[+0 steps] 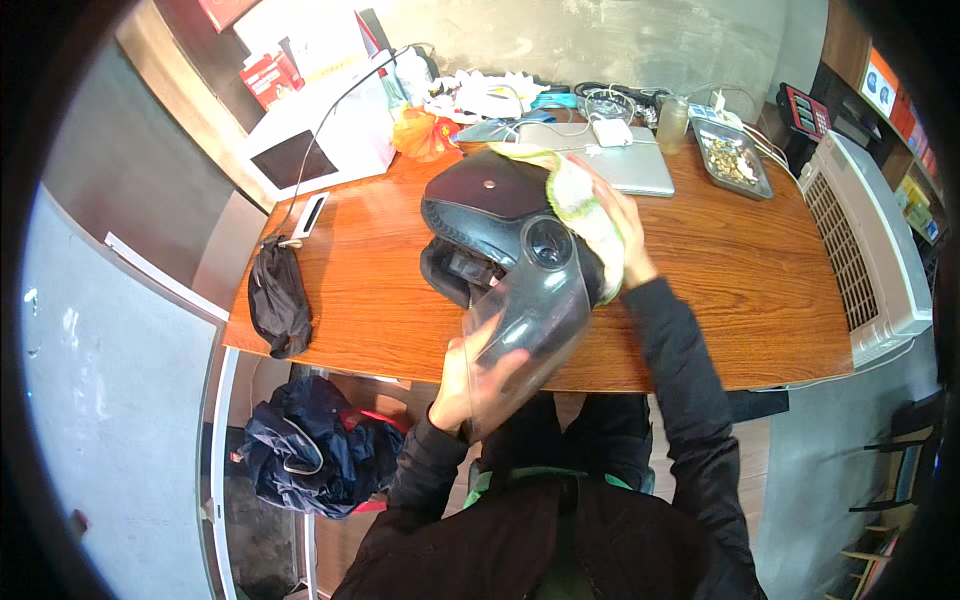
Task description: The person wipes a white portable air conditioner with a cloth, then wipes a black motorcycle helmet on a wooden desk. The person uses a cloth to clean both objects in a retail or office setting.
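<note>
A black motorcycle helmet (484,184) is tilted over the front of the wooden table (727,300), its clear visor (536,315) swung toward my body. My left hand (461,382) grips the lower end of the visor; some of its fingers show through the plastic. A white cloth with a green edge (589,199) drapes over the helmet's right side. Pressing that cloth against the shell is my right hand (622,225), whose fingertips are partly hidden by it. Whether the helmet's underside touches the table cannot be made out.
A black pouch (279,300) lies at the table's left edge. Behind the helmet are a silver laptop (637,165), a jar (672,124) and a metal tray (735,161). A white heater-like appliance (862,247) stands at right; a dark blue garment (322,450) hangs low at left.
</note>
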{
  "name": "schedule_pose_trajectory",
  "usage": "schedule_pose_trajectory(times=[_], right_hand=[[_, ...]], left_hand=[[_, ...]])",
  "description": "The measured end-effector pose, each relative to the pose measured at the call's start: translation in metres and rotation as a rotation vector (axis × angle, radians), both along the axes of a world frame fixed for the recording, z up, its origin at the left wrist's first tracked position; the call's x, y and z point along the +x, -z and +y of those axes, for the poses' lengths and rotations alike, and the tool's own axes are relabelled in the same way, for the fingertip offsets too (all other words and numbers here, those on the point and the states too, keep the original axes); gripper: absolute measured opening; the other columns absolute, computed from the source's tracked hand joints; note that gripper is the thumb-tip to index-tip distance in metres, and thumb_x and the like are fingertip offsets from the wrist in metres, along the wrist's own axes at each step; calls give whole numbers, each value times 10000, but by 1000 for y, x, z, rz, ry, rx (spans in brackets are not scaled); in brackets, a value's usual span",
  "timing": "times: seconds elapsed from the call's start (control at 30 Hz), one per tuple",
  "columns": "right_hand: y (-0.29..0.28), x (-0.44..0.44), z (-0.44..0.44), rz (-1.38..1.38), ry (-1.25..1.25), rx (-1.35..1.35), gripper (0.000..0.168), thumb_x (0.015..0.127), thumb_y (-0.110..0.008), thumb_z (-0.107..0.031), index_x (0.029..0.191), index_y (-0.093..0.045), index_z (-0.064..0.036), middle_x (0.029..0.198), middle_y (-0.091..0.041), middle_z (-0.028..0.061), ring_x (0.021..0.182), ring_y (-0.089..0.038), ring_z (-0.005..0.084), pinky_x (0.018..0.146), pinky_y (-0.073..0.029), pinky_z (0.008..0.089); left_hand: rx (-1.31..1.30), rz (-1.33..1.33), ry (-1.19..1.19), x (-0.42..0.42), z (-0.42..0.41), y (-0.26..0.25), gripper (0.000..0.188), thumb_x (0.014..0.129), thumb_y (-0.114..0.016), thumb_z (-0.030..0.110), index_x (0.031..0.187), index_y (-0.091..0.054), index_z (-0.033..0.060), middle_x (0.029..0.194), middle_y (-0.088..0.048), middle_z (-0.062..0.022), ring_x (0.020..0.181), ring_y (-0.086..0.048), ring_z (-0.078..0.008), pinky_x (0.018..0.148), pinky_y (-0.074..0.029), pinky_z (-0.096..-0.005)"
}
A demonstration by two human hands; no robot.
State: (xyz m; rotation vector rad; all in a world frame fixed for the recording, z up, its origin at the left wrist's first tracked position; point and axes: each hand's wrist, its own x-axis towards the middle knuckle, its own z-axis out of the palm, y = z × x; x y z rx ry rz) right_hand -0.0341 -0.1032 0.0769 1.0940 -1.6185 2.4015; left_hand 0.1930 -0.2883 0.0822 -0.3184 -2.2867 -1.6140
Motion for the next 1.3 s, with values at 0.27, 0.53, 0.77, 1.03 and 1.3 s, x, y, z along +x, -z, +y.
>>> schedule_pose_trajectory(times=[0.27,0.53,0.77,1.03,1.3], right_hand=[[50,136,-49,107,615,138,773,973,-508,-307,1571,-152,29,1611,-215,240,1498,-213,377,1216,-167,482],[-15,120,-26,583,712,480,504,981,-517,-274,1431,-485,-51,1491,-431,200,1466,-290,357,1200,-174,557],[-38,-14,-32,-67,-161,214,400,1020,-532,-297,1312,-582,-27,1215,-678,106,1080,-659,198,958,-514,298],[13,-12,-71,3,188,-114,383,1016,-546,-245,1334,-539,-32,1188,-629,70,1023,-608,157,845,-497,302],[40,133,-92,-276,241,-234,625,968,-558,-330,1465,-366,-3,1415,-443,201,1310,-376,399,1092,-235,503]], left_hand=[[79,84,-46,-17,9,6,444,912,-702,147,1287,-588,-63,1259,-627,-157,1107,-592,-236,999,-451,-341],[570,-11,15,3,14,0,622,927,-711,316,1366,-494,-68,1297,-603,-137,1175,-571,-231,1014,-442,-376],[563,20,-52,13,16,9,589,904,-740,321,1316,-542,-51,1214,-628,-100,1098,-591,-210,991,-447,-368],[762,192,-129,8,-8,16,481,974,-631,202,1383,-482,-4,1270,-605,-125,1121,-597,-222,983,-472,-367],[998,92,-259,1,-7,-10,684,962,-595,443,1465,-398,22,1429,-490,-162,1265,-497,-339,1109,-369,-477]])
